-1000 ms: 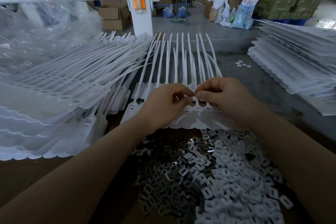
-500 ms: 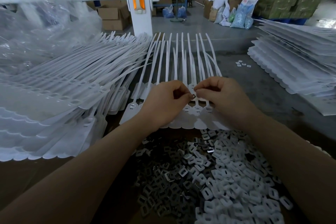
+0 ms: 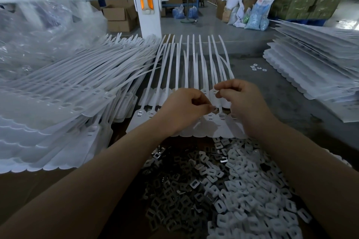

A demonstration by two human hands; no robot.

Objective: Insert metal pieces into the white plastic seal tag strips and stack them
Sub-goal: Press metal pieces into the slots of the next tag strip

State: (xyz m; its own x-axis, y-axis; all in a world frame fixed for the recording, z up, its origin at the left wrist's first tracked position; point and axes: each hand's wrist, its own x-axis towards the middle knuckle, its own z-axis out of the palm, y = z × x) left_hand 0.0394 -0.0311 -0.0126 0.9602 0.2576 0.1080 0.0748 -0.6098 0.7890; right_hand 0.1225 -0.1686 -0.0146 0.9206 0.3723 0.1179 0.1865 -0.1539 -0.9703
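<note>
Over the sheet of seal tag strips (image 3: pixel 194 75) lying flat ahead of the person, both hands are at work in the head view. Left hand (image 3: pixel 181 111) has its fingers curled, thumb and forefinger pinching something tiny at the tips near the strip heads, most likely a metal piece, though it is too small to be sure. Right hand (image 3: pixel 243 103) hovers just beside it, fingers curled, thumb and forefinger pinching one thin strip tail a little above its head.

Nearer the person than the sheet lies the loose heap: dark metal pieces (image 3: pixel 174 186) on the left, white plastic pieces (image 3: pixel 252 200) on the right. Left of the sheet rises a tall stack of strips (image 3: pixel 58 103); well to its right, a second stack (image 3: pixel 314 68).

How it handles, by the look of it: the strips seem light and whippy, bending readily at the tails, so the stiffer flat head is the place to steady. The metal pieces look small, hard and slippery; a fingertip pinch on the edges suits them.
</note>
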